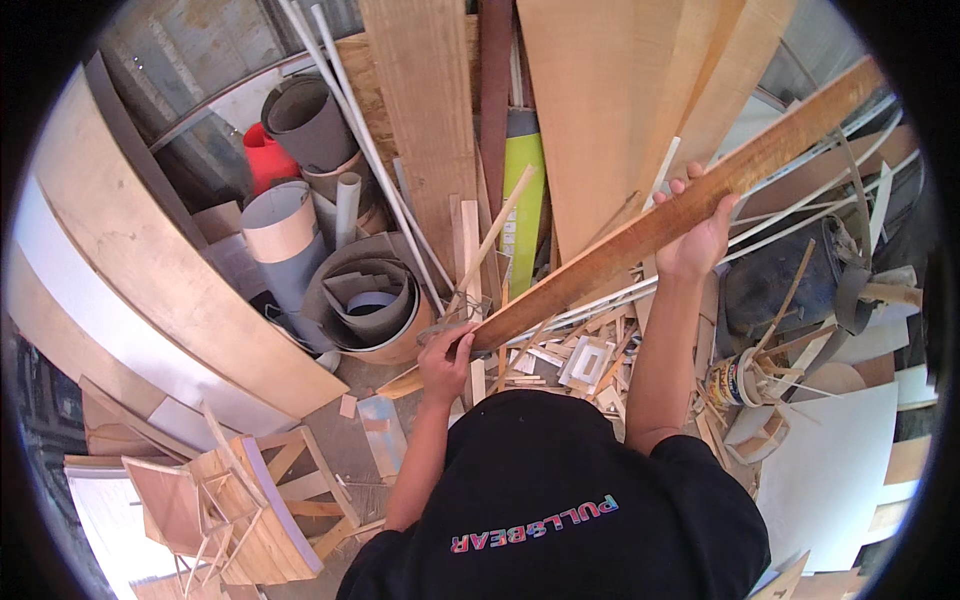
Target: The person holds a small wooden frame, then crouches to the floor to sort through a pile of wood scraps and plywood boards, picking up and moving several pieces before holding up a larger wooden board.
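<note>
A long brown wooden plank (620,245) runs slantwise in front of me, low at the left and high at the far right. Its lower end meets my left hand (446,362), whose thumb and fingers close on the edge there. Farther up, my right hand (697,238) grips the plank from below, thumb on the near side and fingertips showing over the far edge. Behind my left hand stand several thin wooden strips (470,240). Below the plank lies a heap of wood offcuts (530,365), with a white frame-shaped piece (587,360) among them.
Tall wooden boards (590,110) lean at the back beside a lime-green panel (521,200). Rolled sheets (365,295) and a red container (268,158) stand left. Large curved panels (180,250) lean farther left, above a wooden frame piece (250,510). A bucket of sticks (735,380) sits right.
</note>
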A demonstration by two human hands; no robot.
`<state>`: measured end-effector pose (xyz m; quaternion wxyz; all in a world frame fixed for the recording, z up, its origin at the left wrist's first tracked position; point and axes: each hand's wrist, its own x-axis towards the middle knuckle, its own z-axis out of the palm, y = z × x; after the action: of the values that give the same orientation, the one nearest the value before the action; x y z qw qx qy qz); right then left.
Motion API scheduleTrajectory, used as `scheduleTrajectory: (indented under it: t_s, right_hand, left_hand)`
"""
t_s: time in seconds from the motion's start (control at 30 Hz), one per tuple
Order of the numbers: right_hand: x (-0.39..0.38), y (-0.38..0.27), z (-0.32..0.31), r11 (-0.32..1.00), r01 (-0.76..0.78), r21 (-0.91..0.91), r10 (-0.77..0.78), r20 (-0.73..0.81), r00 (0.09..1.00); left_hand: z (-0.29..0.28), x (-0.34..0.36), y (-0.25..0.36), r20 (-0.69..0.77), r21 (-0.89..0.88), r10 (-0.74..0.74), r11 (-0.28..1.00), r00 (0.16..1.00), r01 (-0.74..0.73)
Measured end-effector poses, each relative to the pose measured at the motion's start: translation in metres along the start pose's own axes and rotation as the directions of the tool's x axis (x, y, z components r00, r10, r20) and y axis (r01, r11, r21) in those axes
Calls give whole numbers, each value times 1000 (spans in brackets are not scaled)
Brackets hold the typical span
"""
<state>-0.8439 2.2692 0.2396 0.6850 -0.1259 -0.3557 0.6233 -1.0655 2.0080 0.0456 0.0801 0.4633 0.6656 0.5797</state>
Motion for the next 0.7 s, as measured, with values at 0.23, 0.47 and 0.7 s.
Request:
scheduleTrajectory:
  t_s: [0.23,0.47,0.7]
  right_hand:
    - [-27,30,-43,999,-41,-23,36,-173,984]
    - [-60,47,-65,999,-36,-20,29,-287,958]
    - [-89,71,-62,998,9,-62,-38,-486,873]
  left_hand:
    - [-37,-24,-22,-78,-105,-124,988,989,116]
    - [-82,-39,-51,-185,42,-304,947,934,317]
    - [-85,-66,-69,-336,-302,-775,626,535,719]
